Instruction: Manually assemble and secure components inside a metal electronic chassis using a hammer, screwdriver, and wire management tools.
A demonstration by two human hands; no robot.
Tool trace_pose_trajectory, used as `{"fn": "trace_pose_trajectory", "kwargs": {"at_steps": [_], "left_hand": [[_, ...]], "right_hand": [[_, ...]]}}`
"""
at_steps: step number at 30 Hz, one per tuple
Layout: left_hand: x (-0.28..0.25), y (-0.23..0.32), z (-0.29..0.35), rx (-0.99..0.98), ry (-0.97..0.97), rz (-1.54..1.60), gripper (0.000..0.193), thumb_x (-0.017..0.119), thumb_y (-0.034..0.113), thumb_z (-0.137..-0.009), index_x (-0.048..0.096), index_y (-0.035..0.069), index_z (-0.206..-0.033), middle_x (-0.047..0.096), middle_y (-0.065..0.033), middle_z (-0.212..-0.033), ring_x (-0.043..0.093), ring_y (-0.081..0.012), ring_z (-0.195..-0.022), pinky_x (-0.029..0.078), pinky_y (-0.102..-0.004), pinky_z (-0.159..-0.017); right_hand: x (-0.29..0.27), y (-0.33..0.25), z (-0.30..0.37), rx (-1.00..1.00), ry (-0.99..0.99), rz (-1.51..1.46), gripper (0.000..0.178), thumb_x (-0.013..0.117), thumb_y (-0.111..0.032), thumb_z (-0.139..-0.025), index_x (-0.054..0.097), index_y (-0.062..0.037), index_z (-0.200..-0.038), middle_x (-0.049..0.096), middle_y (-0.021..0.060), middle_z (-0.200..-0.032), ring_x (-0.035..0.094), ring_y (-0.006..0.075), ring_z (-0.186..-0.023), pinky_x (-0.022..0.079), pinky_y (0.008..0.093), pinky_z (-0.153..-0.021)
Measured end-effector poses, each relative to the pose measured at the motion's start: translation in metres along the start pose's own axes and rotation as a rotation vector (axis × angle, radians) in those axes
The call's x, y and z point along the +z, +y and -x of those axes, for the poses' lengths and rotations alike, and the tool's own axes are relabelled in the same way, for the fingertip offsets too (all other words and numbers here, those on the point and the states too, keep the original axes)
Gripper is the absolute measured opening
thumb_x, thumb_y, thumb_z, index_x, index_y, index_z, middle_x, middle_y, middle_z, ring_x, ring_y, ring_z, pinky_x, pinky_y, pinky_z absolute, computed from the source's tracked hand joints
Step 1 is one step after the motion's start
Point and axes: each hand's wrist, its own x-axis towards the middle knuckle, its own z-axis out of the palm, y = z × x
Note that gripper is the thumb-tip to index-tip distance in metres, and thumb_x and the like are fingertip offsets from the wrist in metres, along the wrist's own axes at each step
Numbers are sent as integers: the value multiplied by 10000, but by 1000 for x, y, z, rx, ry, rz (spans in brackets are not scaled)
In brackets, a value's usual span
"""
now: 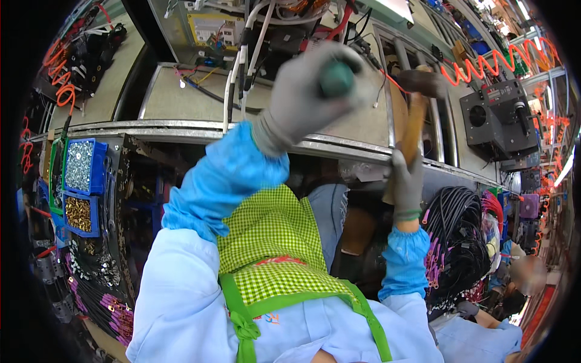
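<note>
My left hand (296, 100), in a grey glove, is raised over the workbench and closed around a tool handle with a rounded green end (336, 78). Motion blurs it, and the rest of that tool is hidden behind the hand. At the right, my gloved right hand (404, 184) grips a hammer (413, 127) low on its wooden handle. The dark hammer head (420, 83) points up and away, above the bench's metal rails. Past my left hand stands an electrical cabinet (212, 30) with white and black cables (241, 66) hanging down from it.
A metal bench edge (200, 126) runs across in front of me. On the left are blue bins of screws (80, 166) and brass fittings (78, 215). At right lie coiled black cables (457, 236), a black machine (499, 118), an orange air hose (484, 63) and another person (478, 336).
</note>
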Motion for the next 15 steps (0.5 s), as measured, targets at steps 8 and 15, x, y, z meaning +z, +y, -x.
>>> {"fn": "trace_pose_trajectory", "kwargs": {"at_steps": [8, 15], "left_hand": [[59, 8, 61, 160, -425, -80, 343, 748, 260, -747, 569, 62, -963, 600, -113, -866, 610, -322, -788, 495, -369, -659], [12, 39, 63, -92, -459, -305, 270, 734, 226, -672, 584, 51, -812, 583, -149, -792, 599, -336, -834, 485, -389, -687]], "right_hand": [[33, 152, -95, 124, -309, -306, 336, 568, -250, -882, 563, 23, -1078, 644, 136, -973, 628, 213, -925, 503, 321, -777], [61, 2, -124, -473, -141, 169, 438, 546, -313, -909, 553, 22, -1192, 630, 183, -1084, 604, 234, -1023, 448, 322, -887]]}}
